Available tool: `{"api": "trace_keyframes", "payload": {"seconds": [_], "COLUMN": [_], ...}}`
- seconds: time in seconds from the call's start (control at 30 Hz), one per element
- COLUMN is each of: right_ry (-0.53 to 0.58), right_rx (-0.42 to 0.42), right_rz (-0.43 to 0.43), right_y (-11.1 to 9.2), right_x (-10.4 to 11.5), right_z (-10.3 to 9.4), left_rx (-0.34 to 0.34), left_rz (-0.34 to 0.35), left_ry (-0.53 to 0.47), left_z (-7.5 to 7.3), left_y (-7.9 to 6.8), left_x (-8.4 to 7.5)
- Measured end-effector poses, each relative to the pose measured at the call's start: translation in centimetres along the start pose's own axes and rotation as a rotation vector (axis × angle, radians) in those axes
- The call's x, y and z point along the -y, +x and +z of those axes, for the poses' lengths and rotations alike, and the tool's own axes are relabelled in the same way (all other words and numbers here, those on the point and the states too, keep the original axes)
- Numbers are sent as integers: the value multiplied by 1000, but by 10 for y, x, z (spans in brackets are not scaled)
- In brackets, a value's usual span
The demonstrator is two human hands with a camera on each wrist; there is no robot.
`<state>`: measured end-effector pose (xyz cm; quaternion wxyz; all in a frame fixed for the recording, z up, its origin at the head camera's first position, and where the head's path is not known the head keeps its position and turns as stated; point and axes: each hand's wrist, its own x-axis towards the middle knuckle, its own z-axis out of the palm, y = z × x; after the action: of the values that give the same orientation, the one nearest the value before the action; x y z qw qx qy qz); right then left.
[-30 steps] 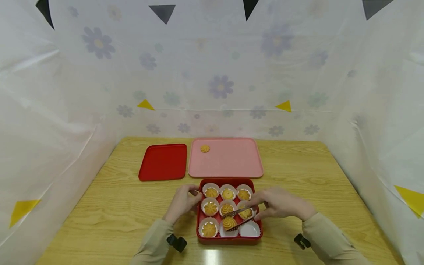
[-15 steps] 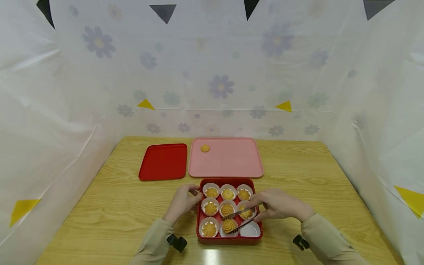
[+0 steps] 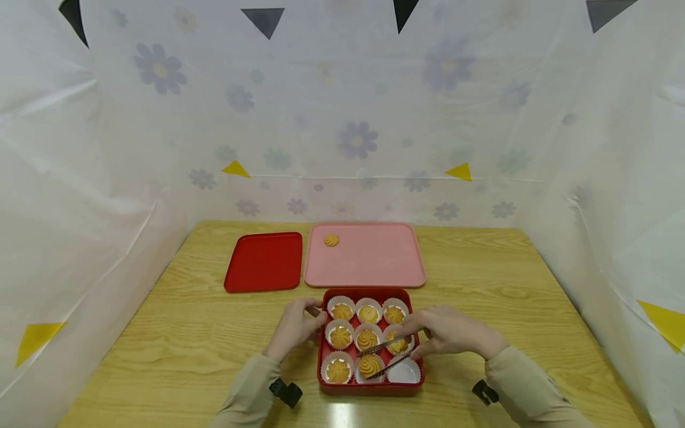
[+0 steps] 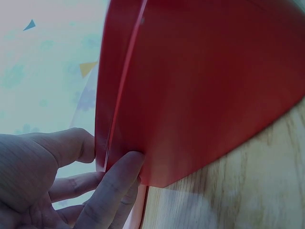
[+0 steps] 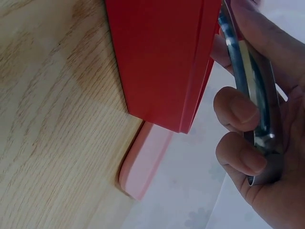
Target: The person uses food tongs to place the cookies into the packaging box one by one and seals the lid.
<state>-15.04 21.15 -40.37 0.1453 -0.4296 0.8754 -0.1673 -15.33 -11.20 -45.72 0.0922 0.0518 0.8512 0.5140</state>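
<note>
A red box (image 3: 371, 389) holds rows of white paper cups with piped cookies. My left hand (image 3: 296, 327) grips its left side, thumb at the rim and fingers against the outer wall (image 4: 200, 95). My right hand (image 3: 452, 330) holds metal tongs (image 3: 385, 343), reaching over the box's right wall; in the right wrist view fingers wrap the tongs' handle (image 5: 262, 105). The tong arms lie on either side of a swirled cookie (image 3: 370, 365) in the front middle cup. The front right cup (image 3: 404, 371) is bare inside. Tong arms partly cover the middle right cookie (image 3: 396, 343).
Behind the box lies a pink tray (image 3: 369, 261) with one swirled cookie (image 3: 331, 239) near its far left corner. A smaller red tray (image 3: 264, 261) sits to its left. White flower-printed sheeting (image 3: 355, 142) surrounds the wooden table (image 3: 214, 345) at the back and sides.
The cookie between the tong arms has sunk slightly into the front middle cup. The tongs have shifted a little, and my left hand stays still on the box.
</note>
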Motion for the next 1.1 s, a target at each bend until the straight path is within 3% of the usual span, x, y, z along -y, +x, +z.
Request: {"api": "trace_keyframes", "payload": {"seconds": [0.6,1.1], "right_ry": [111,270], "right_rx": [15,3], "right_rz": [34,-49], "right_y": [1,1], "right_x": [-3,-16], "right_z": [4,13], "left_rx": [-17,-30], "left_rz": [22,24], "left_ry": [19,60], "left_z": [0,0], "left_y": [-2,-2], "left_x": [0,0]}}
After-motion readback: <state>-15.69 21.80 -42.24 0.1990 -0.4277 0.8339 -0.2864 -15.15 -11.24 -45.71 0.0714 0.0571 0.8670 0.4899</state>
